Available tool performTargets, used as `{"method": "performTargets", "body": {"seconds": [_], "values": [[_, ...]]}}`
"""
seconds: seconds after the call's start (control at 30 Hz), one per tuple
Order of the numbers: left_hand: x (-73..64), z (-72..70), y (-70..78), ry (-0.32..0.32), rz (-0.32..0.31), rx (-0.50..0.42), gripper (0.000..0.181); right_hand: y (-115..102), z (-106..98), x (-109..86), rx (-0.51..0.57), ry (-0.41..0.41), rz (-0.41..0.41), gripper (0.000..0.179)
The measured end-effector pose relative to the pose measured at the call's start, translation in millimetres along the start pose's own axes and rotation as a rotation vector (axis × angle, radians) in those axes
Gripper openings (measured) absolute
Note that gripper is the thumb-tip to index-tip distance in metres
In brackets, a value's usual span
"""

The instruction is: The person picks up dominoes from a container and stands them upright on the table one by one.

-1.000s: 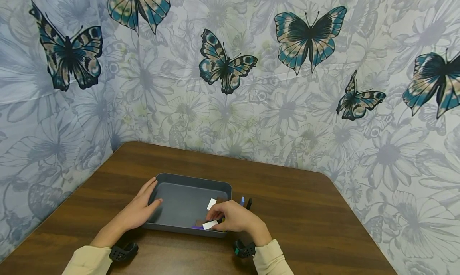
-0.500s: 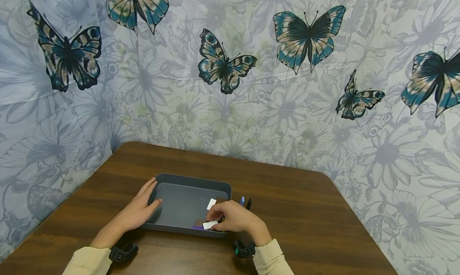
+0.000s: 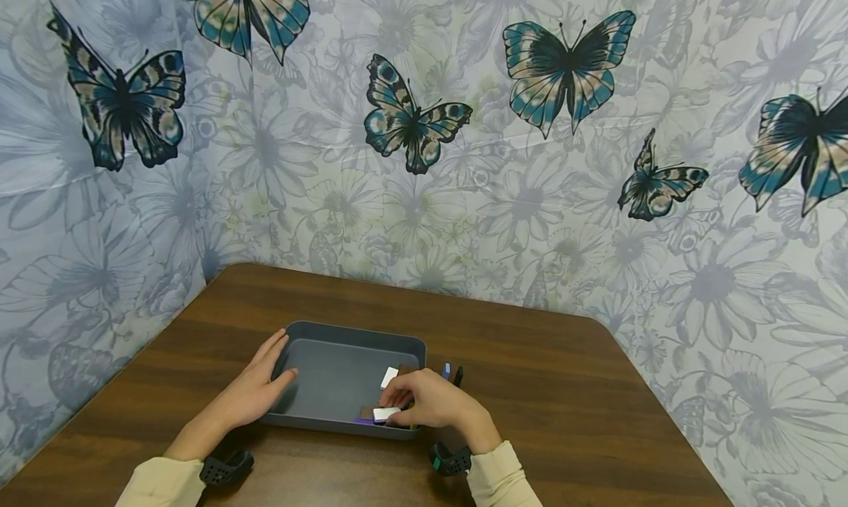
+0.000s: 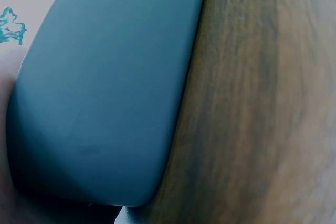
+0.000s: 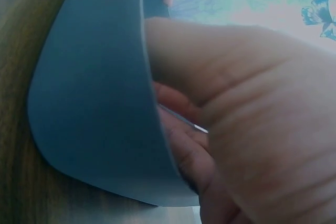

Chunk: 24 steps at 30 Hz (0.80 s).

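Mid-tray (image 3: 324,371) we have open room; our left hand (image 3: 255,391) lies straight-fingered at the left rim. Our right hand (image 3: 433,400) curls by an oblong white block (image 3: 385,415), near-right corner; gripping, we can't tell.

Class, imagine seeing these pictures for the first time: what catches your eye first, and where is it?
Probably the teal-and-black butterflies spread across the pale floral wall. Next comes the grey tray on the brown table, the left hand at its left end, the right hand at its right, near small white pieces.
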<state>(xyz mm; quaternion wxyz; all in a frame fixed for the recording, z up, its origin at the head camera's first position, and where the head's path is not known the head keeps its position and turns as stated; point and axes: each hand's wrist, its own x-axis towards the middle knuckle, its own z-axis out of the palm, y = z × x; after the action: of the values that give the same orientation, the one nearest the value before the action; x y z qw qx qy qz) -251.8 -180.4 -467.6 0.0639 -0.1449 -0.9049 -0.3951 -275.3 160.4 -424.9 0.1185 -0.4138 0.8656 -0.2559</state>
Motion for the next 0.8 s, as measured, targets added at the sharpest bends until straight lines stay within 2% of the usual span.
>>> {"method": "performTargets", "body": {"seconds": [0.47, 0.8], "values": [[0.3, -0.4, -0.7, -0.015, -0.011, -0.014, 0.078, 0.3, -3.7, -0.4, 0.106, 0.016, -0.018, 0.024], [1.3, -2.0, -0.7, -0.022, -0.022, -0.016, 0.079, 0.3, -4.8, -0.9, 0.124, 0.037, -0.039, 0.02]]}}
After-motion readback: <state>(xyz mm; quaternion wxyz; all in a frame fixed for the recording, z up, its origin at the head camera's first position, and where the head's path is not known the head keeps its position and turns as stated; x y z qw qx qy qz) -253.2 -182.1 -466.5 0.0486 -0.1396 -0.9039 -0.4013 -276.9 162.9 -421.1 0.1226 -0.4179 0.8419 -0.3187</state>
